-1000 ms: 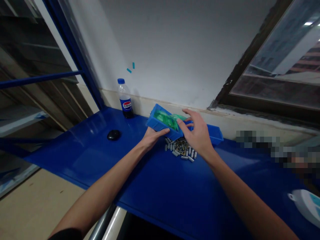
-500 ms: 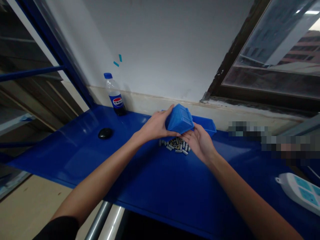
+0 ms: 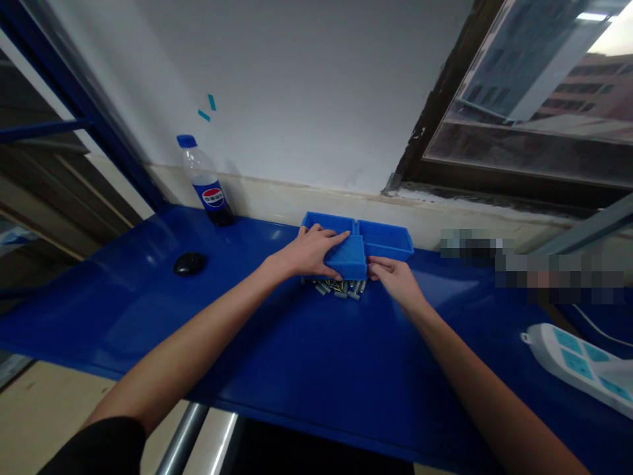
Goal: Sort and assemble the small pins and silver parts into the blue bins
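A small blue plastic bin (image 3: 350, 256) is tipped over, its underside facing up, above a pile of small metal parts (image 3: 341, 287). My left hand (image 3: 312, 252) grips the bin from the left, thumb in front and fingers across its top. At the bin's right side, my right hand (image 3: 391, 276) pinches its lower corner with thumb and fingertips. The pile mixes grey cylinders with thin brass-coloured pieces; the bin hides part of it. Behind stand two more blue bins, the left bin (image 3: 329, 221) partly covered by my hand and the right bin (image 3: 384, 239) open upward.
On the blue table (image 3: 297, 356), a cola bottle (image 3: 210, 188) stands by the wall at the left. A black computer mouse (image 3: 189, 264) lies in front of it. At the right edge is a white power strip (image 3: 578, 363). A window (image 3: 534, 112) fills the upper right.
Both hands have lowered the bin and turned it further over, down against the pile. The two bins behind are now more exposed. The camera view has shifted slightly right.
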Demonstrator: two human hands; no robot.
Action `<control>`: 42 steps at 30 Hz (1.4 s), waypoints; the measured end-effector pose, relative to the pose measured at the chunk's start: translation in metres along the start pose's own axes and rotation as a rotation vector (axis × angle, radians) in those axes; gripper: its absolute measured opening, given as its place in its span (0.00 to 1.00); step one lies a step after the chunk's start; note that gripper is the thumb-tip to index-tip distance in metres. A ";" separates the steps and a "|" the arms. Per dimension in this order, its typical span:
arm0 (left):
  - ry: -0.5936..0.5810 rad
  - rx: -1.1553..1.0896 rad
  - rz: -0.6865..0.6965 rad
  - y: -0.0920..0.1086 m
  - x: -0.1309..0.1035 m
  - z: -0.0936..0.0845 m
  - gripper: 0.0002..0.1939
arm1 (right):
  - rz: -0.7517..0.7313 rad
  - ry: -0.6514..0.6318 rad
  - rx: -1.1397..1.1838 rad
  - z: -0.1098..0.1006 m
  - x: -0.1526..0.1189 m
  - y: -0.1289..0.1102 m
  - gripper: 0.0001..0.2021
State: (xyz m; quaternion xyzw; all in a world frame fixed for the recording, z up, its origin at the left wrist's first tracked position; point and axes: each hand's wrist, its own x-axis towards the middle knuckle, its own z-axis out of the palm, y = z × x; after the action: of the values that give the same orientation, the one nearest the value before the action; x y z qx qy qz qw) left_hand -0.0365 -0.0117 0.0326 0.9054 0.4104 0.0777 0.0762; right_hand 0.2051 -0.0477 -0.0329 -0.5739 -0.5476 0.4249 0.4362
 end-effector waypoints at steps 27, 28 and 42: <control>1.135 -0.577 -0.444 -0.053 -0.060 0.002 0.44 | -0.775 -0.412 -0.583 0.127 0.074 -0.123 0.08; 1.161 -0.477 -0.492 -0.055 -0.063 0.002 0.41 | -0.791 -0.405 -0.636 0.132 0.082 -0.125 0.07; 0.574 -0.053 -0.399 -0.073 -0.061 0.043 0.25 | -0.759 -0.485 -0.957 0.150 0.103 -0.104 0.15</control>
State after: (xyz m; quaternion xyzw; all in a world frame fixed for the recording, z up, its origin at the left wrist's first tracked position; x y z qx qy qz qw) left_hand -0.1210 -0.0136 -0.0291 0.7462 0.5819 0.3235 -0.0052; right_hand 0.0376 0.0630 0.0282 -0.3594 -0.9234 0.0683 0.1164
